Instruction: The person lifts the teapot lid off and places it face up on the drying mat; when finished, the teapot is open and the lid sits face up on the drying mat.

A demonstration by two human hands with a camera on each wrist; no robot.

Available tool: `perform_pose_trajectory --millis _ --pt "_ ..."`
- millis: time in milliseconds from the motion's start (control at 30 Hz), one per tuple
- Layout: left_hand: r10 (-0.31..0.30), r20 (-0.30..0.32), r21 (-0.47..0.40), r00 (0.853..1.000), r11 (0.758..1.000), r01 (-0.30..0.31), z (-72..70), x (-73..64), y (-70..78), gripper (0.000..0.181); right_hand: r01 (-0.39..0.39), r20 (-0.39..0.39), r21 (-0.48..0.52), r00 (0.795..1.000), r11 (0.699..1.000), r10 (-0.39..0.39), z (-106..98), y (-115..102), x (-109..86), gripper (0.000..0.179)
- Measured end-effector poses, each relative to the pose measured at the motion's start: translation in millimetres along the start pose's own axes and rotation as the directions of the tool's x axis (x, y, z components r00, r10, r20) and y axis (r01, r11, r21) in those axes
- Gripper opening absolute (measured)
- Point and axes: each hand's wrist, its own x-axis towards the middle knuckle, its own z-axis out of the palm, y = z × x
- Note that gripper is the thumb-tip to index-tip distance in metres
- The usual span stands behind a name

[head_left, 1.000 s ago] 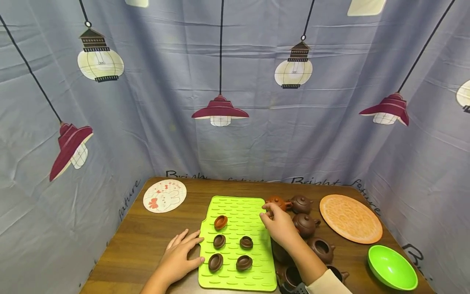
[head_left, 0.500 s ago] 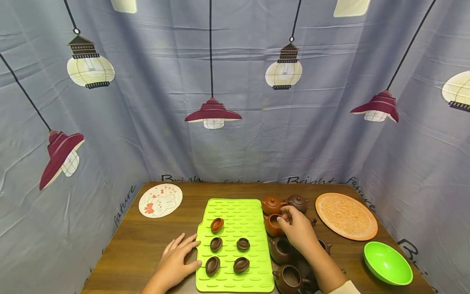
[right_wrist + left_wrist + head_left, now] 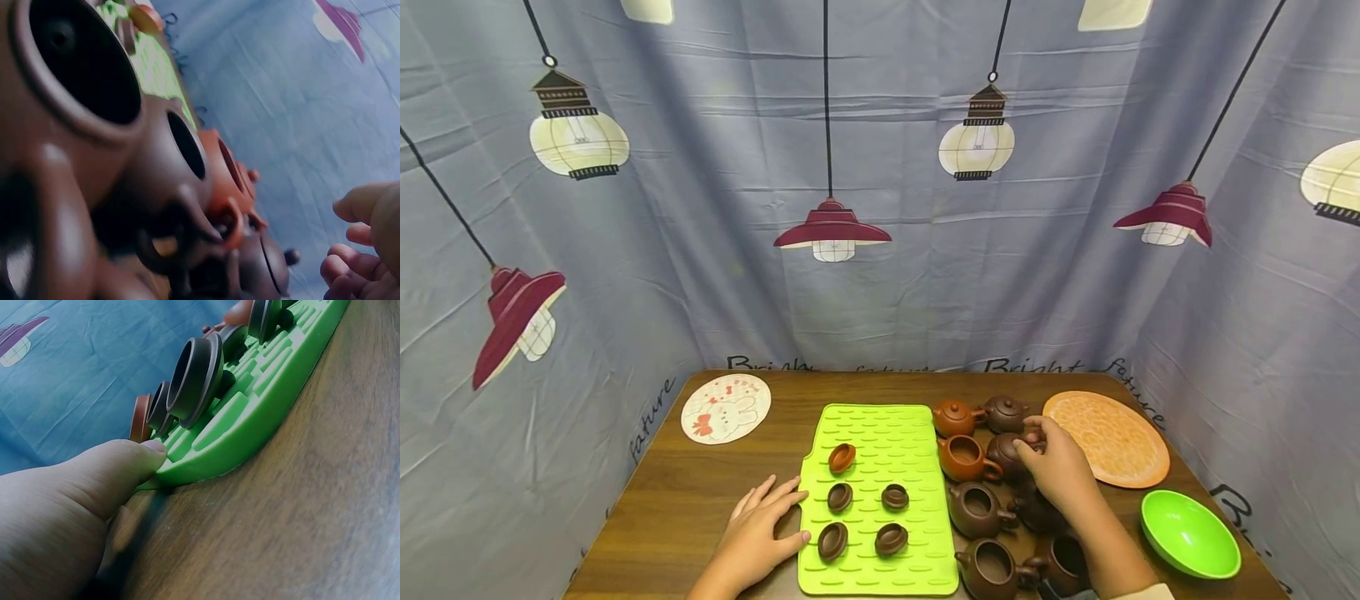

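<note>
My left hand [image 3: 752,533] rests spread on the table, its fingertips and thumb at the left edge of the green mat [image 3: 898,575]. In the left wrist view the thumb [image 3: 119,465] touches the mat's rim. On the mat lie an orange-brown teapot lid [image 3: 842,458] and several dark brown lids, such as one [image 3: 832,542] near the thumb. My right hand [image 3: 1067,471] hovers beside a dark lidded teapot [image 3: 1004,452], its fingers loosely curled. Nothing shows between those fingers [image 3: 340,269] in the right wrist view, and the teapot's knob [image 3: 292,256] stands apart from them.
Right of the mat stand two rows of teapots: an orange lidded one [image 3: 955,418], a lidless orange one [image 3: 962,457], and several lidless dark ones, such as one [image 3: 988,567]. An orange round mat [image 3: 1108,437] and green bowl [image 3: 1191,537] lie farther right; a rabbit-print mat [image 3: 726,408] is back left.
My right hand has moved from the mat's right edge rightward across the orange teapots to the dark lidded teapot. The left hand stays in place. The head view has shifted slightly.
</note>
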Motion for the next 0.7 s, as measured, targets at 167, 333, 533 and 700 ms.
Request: perform_pose_trajectory --millis 167,333,533,700 --pt "-0.007 0.009 -0.013 1.0 1.0 0.008 -2.7 0.9 2.1 0.066 0.019 0.008 -0.032 1.0 0.999 -0.019 -7 11 0.2 0.05" --pt "-0.004 0.008 -0.003 1.0 1.0 0.004 -3.8 1.8 3.2 0.066 0.031 0.034 -0.056 0.999 0.998 -0.029 -6 19 0.1 0.052" --pt "-0.003 0.005 -0.004 1.0 1.0 0.003 -3.9 0.9 3.3 0.066 0.033 0.066 -0.053 0.997 0.998 -0.029 0 24 9.1 0.052" --pt "0.005 0.008 0.0 1.0 1.0 -0.005 -2.5 1.5 2.2 0.066 0.038 0.086 -0.056 0.996 0.998 -0.033 5 27 16.5 0.048"
